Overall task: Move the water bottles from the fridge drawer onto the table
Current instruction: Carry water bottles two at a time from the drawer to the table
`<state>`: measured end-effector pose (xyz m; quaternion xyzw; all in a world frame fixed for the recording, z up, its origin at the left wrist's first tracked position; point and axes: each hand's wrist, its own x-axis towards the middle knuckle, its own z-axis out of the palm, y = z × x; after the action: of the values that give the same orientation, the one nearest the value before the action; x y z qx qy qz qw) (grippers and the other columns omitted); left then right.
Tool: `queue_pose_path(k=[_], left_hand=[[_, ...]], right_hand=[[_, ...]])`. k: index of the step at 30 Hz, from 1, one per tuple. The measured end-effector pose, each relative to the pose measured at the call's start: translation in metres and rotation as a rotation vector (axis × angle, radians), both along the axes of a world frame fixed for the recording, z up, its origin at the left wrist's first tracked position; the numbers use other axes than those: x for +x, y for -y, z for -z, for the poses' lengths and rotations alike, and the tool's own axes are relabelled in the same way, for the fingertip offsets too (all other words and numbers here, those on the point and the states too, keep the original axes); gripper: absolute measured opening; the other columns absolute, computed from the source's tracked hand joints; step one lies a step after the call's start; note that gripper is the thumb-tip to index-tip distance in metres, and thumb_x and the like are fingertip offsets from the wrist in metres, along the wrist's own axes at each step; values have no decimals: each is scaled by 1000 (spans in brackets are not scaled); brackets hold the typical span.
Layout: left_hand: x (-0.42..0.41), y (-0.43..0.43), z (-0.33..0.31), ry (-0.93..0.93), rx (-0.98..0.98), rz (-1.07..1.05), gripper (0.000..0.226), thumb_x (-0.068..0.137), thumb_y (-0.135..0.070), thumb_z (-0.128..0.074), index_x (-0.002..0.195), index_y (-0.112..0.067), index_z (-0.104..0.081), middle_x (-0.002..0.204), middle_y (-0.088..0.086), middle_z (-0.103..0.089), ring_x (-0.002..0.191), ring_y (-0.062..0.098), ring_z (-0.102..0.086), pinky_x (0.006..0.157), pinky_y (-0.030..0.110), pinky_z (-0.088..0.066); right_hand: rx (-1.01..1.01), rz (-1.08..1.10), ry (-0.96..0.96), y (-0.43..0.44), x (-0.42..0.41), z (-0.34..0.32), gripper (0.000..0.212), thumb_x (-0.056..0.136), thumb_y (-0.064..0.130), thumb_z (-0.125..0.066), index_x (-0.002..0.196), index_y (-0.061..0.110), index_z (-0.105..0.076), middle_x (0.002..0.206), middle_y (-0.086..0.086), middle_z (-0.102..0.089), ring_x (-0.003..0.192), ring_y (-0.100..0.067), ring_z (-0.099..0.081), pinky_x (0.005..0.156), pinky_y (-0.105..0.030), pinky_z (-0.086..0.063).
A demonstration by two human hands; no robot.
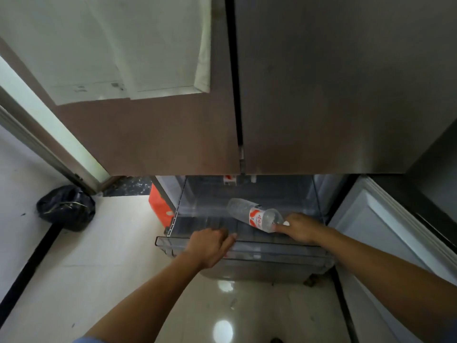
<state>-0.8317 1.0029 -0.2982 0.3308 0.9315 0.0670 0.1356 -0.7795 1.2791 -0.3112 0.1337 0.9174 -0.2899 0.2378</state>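
Seen from the head camera, a person is leaning over the pulled-out drawer [272, 253] at the foot of a fridge [321, 95]. The right hand [300, 230] is pinching the neck of a water bottle [254, 215] just below its white cap, fingers curled round it. The bottle is lying tilted inside the drawer, base pointing toward the back. Taking it by the narrow neck is likely giving a surer hold than the smooth, rounded body would.

The left hand [211, 246] is resting on the drawer's front rim, fingers close together and seemingly hooked over the edge, probably steadying it. The bottle is clear, ribbed plastic with a red-and-white label, and the drawer is see-through with a ridged floor. The fridge doors are brushed metal. The table is out of view.
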Motion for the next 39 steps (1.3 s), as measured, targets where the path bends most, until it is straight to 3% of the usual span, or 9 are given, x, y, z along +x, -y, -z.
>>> queue_pose_path(k=[3,5,9,19,27,32,34,36,39], left_hand=[[3,-2,-2,61,-59,30,83,72,-90,-9,88,-25,-58,77,-3,-63,72,12,-60,74,32,-51],[1,-1,-5,77,-137,69,87,65,-94,-18,95,-23,-58,80,-3,-63,74,12,-59,75,30,-51],[3,0,-10,47,-210,87,64,77,-78,-47,104,-20,-58,100,1,-63,85,12,-55,77,28,-47],[40,21,-4,-3,-202,187,62,81,-75,-44,97,-17,-59,95,5,-64,83,19,-58,70,31,-43],[44,28,-1,37,-134,232,58,81,-77,-41,89,-21,-54,82,-1,-58,74,14,-54,70,29,-48],[27,23,-10,333,129,96,53,89,-69,-33,73,-23,-53,65,-6,-55,59,6,-50,62,27,-40],[7,16,-8,309,202,2,55,92,-64,-33,71,-18,-54,63,-1,-52,58,12,-50,61,30,-44],[-15,9,2,234,166,-48,47,93,-58,-41,85,-16,-59,75,2,-59,70,16,-57,71,35,-51],[-43,-8,11,131,67,-64,30,95,-43,-50,111,-18,-54,106,7,-60,93,20,-58,86,39,-51]], right_hand=[[33,55,39,-6,18,-3,54,86,65,-50,100,15,-63,100,-5,-65,84,-19,-61,65,-30,-44],[69,73,28,-2,28,-5,59,87,64,-49,111,13,-65,103,-6,-66,85,-19,-61,66,-29,-43],[258,96,-74,18,49,-14,58,93,60,-38,116,14,-64,114,-8,-67,94,-23,-62,71,-30,-41],[339,199,-137,41,105,-17,58,96,61,-29,104,15,-63,93,-7,-69,70,-14,-54,60,-25,-37],[287,253,-144,44,111,-18,55,94,62,-34,108,16,-61,101,-5,-68,79,-16,-57,75,-29,-44],[174,381,-173,34,104,-11,48,92,61,-40,94,17,-58,87,-2,-62,73,-14,-57,66,-26,-41],[103,436,-196,29,97,-10,43,92,56,-46,87,15,-57,83,-6,-62,70,-16,-57,58,-25,-38],[28,514,-256,23,88,-10,38,93,48,-52,92,11,-59,89,-11,-66,73,-20,-59,56,-24,-37],[-4,581,-381,13,72,-13,36,94,41,-55,108,9,-63,99,-11,-68,79,-21,-58,55,-23,-36]])
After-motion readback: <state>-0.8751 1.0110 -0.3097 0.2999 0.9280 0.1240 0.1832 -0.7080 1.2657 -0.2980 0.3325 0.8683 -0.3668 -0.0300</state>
